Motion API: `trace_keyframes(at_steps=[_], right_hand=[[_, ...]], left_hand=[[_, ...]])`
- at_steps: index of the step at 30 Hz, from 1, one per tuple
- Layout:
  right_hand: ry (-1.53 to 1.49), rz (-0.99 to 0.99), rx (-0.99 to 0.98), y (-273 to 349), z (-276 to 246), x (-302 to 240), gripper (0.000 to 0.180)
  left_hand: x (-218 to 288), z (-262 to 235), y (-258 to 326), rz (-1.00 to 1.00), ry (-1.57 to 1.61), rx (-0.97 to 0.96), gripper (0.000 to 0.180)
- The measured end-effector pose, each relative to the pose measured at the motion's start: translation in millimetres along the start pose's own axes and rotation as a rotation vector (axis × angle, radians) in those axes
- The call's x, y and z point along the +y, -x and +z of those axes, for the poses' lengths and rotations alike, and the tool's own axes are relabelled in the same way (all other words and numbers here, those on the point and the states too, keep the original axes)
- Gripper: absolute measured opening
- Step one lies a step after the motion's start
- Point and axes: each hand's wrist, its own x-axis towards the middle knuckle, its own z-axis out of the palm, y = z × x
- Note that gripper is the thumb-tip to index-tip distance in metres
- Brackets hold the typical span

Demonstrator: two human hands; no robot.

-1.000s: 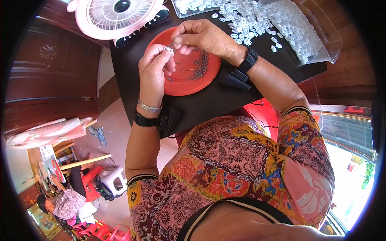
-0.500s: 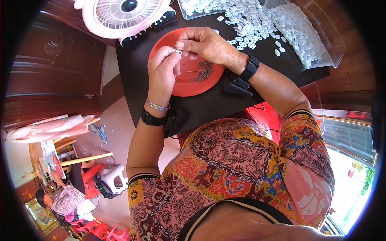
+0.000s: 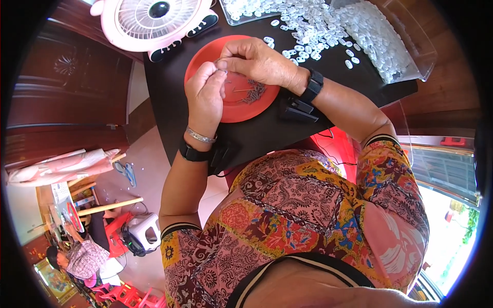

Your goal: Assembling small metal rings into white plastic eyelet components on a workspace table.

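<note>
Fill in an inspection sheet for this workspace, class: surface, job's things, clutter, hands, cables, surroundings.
Surface: dark table, partly bare.
Job's things: red plate with thin metal pins; tiny piece pinched between both hands, too small to identify.
Clutter: loose white plastic pieces spilling from a clear bag; pink fan at the table's far edge.
Hands: left hand and right hand meet fingertip to fingertip above the plate.
Cables: thin dark lead below the table edge.
Surroundings: dark wooden cabinet; another person seated far below left.
</note>
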Motion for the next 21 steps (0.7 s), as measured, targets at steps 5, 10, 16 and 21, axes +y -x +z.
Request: trace_keyframes(at_steps=[5, 10, 16, 21], right_hand=[[-0.033, 0.089, -0.039, -2.9, -12.9, -5.2, 0.024], [0.24, 0.02, 0.298, -21.5, -63.7, 8.5, 0.028], [1.17, 0.116, 0.504, -9.0, -139.0, 34.6, 0.021], [1.408, 0.345, 0.292, 0.0, -146.3, 41.6, 0.017]], left_hand=[[-0.4, -0.8, -4.7, -0.045, 0.009, 0.007, 0.016], [-6.7, -11.8, -8.9, 0.007, 0.161, 0.105, 0.014], [-4.0, -20.3, -11.2, 0.007, 0.28, 0.116, 0.015], [4.3, -19.3, -8.5, 0.015, 0.217, 0.082, 0.015]])
